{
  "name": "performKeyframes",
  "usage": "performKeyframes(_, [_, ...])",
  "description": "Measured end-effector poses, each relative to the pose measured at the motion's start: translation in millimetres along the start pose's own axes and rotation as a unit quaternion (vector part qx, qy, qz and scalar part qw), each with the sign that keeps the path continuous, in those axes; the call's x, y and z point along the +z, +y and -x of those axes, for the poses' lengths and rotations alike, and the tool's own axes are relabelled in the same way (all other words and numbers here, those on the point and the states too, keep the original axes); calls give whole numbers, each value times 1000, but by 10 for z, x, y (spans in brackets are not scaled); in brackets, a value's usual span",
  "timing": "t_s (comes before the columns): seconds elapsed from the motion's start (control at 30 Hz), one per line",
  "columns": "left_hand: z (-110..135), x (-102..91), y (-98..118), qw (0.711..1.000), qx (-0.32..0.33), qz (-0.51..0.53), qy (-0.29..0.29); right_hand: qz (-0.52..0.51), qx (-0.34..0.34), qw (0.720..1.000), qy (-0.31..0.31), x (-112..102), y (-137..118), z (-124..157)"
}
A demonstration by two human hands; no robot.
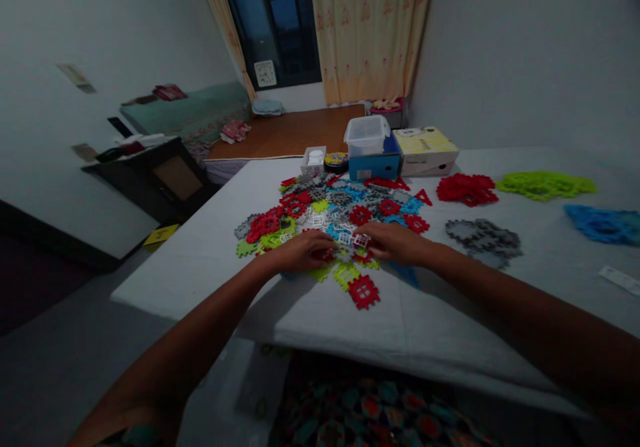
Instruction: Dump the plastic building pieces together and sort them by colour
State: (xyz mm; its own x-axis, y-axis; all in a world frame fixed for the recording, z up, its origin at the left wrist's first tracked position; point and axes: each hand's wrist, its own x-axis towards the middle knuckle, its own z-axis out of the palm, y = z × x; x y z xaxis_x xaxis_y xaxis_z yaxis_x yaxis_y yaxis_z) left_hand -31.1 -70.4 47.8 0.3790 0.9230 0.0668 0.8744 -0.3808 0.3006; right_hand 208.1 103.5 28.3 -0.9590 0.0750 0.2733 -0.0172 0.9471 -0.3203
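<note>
A mixed pile of flat interlocking plastic pieces (340, 210), red, grey, blue, green and white, lies on the white-covered table (210, 247). My left hand (300, 252) rests palm down on the near edge of the pile, fingers curled over pieces. My right hand (393, 241) lies beside it, fingertips pinched on a white piece (361, 239). A single red piece (364, 291) lies just in front of both hands.
Sorted heaps sit to the right: red (467, 189), green (545, 185), blue (605, 224) and grey (484, 236). At the table's far edge stand a clear tub on a blue box (373, 147), a yellow-topped box (426, 150) and a small white box (314, 159). A bed lies beyond.
</note>
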Motion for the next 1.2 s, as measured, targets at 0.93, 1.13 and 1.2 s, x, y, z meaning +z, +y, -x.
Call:
performKeyframes(0.93, [-168, -107, 24, 968, -141, -185, 96, 31, 77, 987, 141, 130, 9, 163])
performKeyframes(1.13, [-87, -83, -4, 964, -149, -212, 63, -52, 114, 969, 211, 80, 31, 148])
performKeyframes(1.2, [-80, -64, -11, 962, -152, -221, 51, -55, 114, 965, 228, 57, 39, 141])
